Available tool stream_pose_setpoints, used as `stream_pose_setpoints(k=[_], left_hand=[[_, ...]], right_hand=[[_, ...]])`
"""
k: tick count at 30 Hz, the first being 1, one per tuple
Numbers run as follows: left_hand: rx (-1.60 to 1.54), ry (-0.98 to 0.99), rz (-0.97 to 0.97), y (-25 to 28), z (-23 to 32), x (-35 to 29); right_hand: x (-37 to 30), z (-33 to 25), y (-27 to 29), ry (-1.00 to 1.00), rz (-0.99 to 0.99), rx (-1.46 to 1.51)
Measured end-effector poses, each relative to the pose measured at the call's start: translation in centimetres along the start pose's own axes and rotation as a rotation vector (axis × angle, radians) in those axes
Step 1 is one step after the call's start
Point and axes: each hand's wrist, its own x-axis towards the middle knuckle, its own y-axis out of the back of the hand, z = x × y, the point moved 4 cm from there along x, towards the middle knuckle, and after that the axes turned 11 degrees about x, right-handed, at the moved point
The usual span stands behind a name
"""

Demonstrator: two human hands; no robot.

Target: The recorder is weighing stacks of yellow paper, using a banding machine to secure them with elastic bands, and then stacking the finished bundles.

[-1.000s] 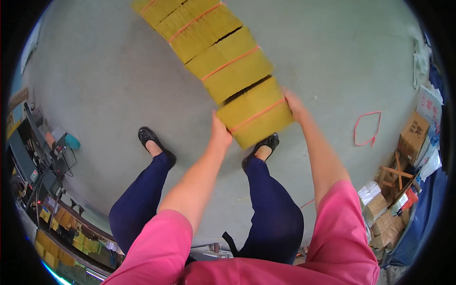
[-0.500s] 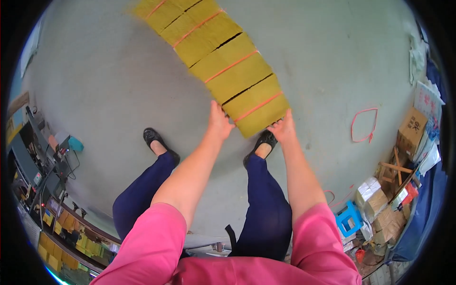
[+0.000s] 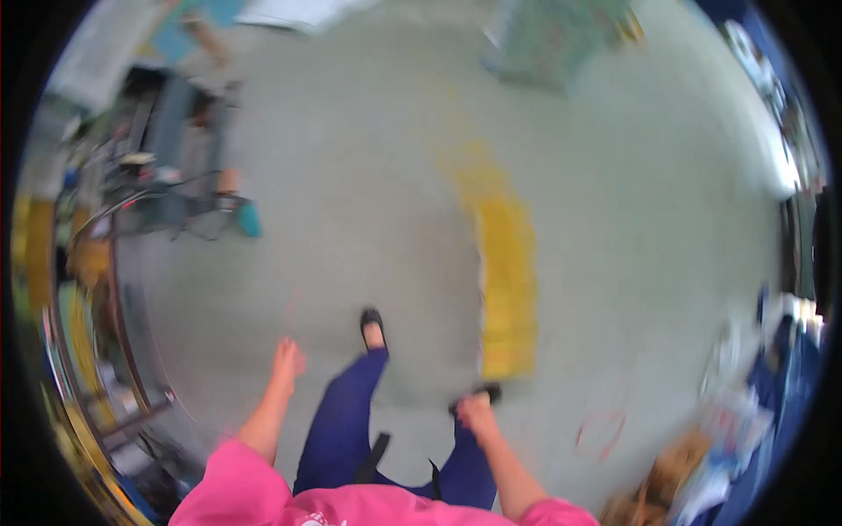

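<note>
On the floor ahead lies a long row of yellow stacked sheets [image 3: 509, 294]; its far end fades into motion blur. My left hand [image 3: 288, 359] is held out over the floor, well to the left of the row, touching nothing I can make out. Its fingers are smeared, and a faint pink streak shows just above them. My right hand [image 3: 476, 412] is low in front of my right shoe [image 3: 491, 393], just below the near end of the row and apart from it. Blur hides how its fingers lie.
A pink band loop [image 3: 602, 434] lies on the floor at the right. Cardboard and bags [image 3: 675, 465] are heaped at the lower right. Shelving [image 3: 118, 307] and a grey machine with cables [image 3: 175, 167] line the left. A pale green object [image 3: 561, 44] stands at the far side.
Both hands have left the yellow row and drawn back and apart; the row now lies farther right. The whole view has swung, bringing the far floor and the machine further in.
</note>
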Motion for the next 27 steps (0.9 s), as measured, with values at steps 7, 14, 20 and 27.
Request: stream_pose_setpoints(k=[7, 14, 20, 27], left_hand=[[-0.336, 0.293, 0.355, 21.5, -15.3, -13.2], [-0.672, 0.395, 0.381, 28.2, -23.6, -22.2], [-0.932, 0.484, 0.586, 30.3, -26.1, -25.7], [-1.104, 0.778, 0.559, 31.9, -27.2, -23.0]], right_hand=[[0.7, -16.6, -18.7, -0.695, -0.518, 0.116], [17.4, -20.1, -27.9, -0.037, -0.894, -0.863], [25.8, -30.8, -43.8, -0.486, -0.848, -0.651], [31.3, -38.6, -67.2, -0.135, -1.154, -0.983]])
